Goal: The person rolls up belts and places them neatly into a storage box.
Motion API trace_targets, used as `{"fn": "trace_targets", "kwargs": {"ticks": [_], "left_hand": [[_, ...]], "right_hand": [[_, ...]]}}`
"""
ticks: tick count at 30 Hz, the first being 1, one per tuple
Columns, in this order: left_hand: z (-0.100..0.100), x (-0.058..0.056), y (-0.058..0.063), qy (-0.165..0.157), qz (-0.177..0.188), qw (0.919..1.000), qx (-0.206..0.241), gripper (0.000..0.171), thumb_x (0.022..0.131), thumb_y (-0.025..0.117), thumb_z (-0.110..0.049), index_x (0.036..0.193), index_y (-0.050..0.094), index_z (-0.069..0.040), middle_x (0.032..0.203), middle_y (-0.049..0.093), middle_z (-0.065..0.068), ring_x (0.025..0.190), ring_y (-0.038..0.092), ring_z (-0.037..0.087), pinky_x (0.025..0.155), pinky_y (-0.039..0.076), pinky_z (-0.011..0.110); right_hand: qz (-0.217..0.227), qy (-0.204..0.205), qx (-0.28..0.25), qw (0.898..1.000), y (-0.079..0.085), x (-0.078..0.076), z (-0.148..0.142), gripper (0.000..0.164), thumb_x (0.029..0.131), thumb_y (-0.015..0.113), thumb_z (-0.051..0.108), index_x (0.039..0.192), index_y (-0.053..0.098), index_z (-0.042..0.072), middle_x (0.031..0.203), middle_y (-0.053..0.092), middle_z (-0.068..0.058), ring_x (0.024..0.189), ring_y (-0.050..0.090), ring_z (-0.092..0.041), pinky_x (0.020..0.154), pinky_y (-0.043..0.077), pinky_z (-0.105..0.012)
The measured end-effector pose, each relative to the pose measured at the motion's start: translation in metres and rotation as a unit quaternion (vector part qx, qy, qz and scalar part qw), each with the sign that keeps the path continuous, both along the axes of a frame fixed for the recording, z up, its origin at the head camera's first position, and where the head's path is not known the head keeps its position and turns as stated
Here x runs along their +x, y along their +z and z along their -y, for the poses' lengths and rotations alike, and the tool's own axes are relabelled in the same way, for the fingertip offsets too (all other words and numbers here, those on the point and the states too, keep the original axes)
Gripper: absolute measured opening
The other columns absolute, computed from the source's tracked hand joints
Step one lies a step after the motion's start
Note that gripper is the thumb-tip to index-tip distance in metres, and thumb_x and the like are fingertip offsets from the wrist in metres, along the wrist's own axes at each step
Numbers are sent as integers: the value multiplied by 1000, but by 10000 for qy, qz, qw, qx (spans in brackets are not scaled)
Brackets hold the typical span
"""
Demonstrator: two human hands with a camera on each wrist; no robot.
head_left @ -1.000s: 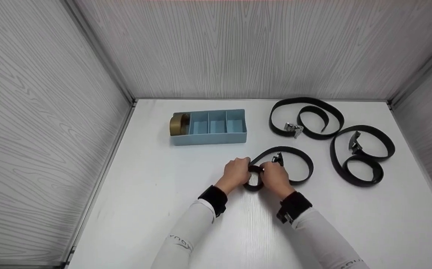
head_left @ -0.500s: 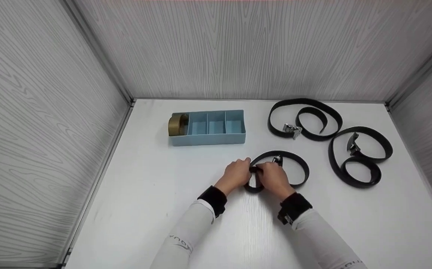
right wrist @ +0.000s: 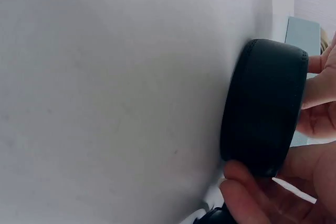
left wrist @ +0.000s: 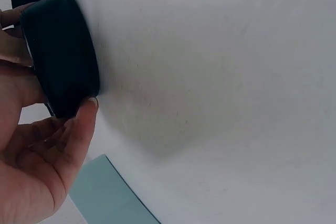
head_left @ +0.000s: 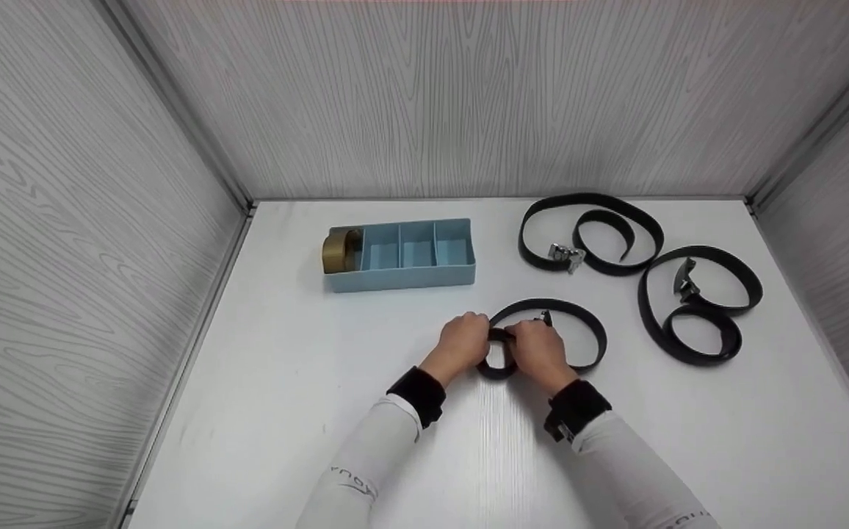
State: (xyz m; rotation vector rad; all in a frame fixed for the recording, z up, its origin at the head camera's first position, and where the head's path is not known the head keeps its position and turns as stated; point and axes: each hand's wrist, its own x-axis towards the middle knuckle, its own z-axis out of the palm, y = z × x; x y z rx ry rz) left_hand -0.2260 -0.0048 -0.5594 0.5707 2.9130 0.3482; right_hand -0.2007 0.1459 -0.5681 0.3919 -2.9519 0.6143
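Observation:
In the head view, a black belt [head_left: 592,314] lies on its edge near the middle of the white table, its near-left part wound into a small coil. My left hand [head_left: 465,339] grips the coil's left side, and my right hand [head_left: 540,349] holds its right side. The belt's buckle [head_left: 546,317] shows inside the wider loop, partly hidden behind the right hand. In the left wrist view, thumb and fingers pinch the curved black strap [left wrist: 60,56] by its edges. The right wrist view has the stitched strap [right wrist: 265,103] held between fingers and thumb.
A blue divided tray [head_left: 402,278] stands behind the hands, with a rolled brown belt [head_left: 336,253] in its leftmost compartment. Two loosely coiled black belts lie at the right: one with a silver buckle [head_left: 565,255] at the back, another belt [head_left: 744,275] nearer the right edge. Grey panels surround the table.
The wide loop of the belt has drawn in a little toward the hands, and its buckle is now more covered by the right hand. The right-hand fingers have shifted slightly left over the coil.

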Motion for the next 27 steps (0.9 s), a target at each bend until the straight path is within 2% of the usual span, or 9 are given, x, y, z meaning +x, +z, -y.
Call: {"fn": "trace_targets", "kwargs": {"ticks": [4, 8, 12, 14, 18, 22, 27], "left_hand": [[-4, -1, 0, -70, -132, 9999, -44, 10, 90, 66, -17, 91, 66, -7, 83, 69, 10, 75, 67, 27, 59, 52, 39], [-7, 1, -2, -71, -302, 9993, -221, 8, 88, 65, -15, 91, 66, -8, 82, 69, 10, 73, 67, 28, 57, 52, 41], [-8, 2, -4, -6, -501, 9982, -319, 4, 85, 65, -13, 84, 68, -9, 80, 70, 8, 71, 67, 27, 56, 51, 42], [-7, 3, -3, -9, -594, 9978, -304, 6, 84, 65, -12, 79, 69, -10, 78, 70, 7, 70, 67, 27, 56, 51, 41], [-6, 3, -1, -102, -605, 9980, -177, 9, 84, 64, -8, 76, 69, -9, 77, 69, 8, 69, 67, 26, 57, 52, 41], [-5, 1, -1, -43, -452, 9990, 34, 11, 87, 66, -11, 77, 69, -7, 77, 69, 9, 69, 67, 26, 57, 52, 40], [-3, -4, 0, 143, -181, 9996, 130, 12, 87, 68, -16, 78, 69, -7, 80, 70, 8, 71, 67, 26, 58, 52, 39]], "right_hand": [[-104, 81, 21, 9999, 0, -1, -3, 16, 92, 65, 9, 82, 76, 15, 77, 69, -10, 69, 66, -37, 53, 50, -52], [223, -216, -134, 9994, 1, 3, -5, 9, 90, 67, 10, 94, 76, 12, 85, 70, -13, 75, 67, -38, 56, 50, -53], [426, -654, -256, 9966, 2, 7, -5, 4, 85, 68, 7, 84, 71, 6, 82, 69, -18, 73, 66, -39, 56, 50, -53], [341, -689, -207, 9968, 3, 7, -3, 11, 83, 67, 5, 72, 67, 6, 77, 68, -19, 69, 66, -39, 55, 49, -52], [-86, -465, -37, 9989, 0, 5, -2, 21, 81, 64, -1, 62, 61, 7, 70, 66, -18, 64, 64, -40, 54, 49, -52], [-355, -280, 103, 9989, -3, 2, -2, 19, 82, 64, -2, 65, 64, 8, 70, 66, -15, 64, 64, -39, 54, 49, -52], [-65, -138, 108, 9998, -3, 3, -3, 14, 90, 63, 7, 83, 73, 12, 77, 67, -11, 71, 65, -38, 55, 49, -52]]}}
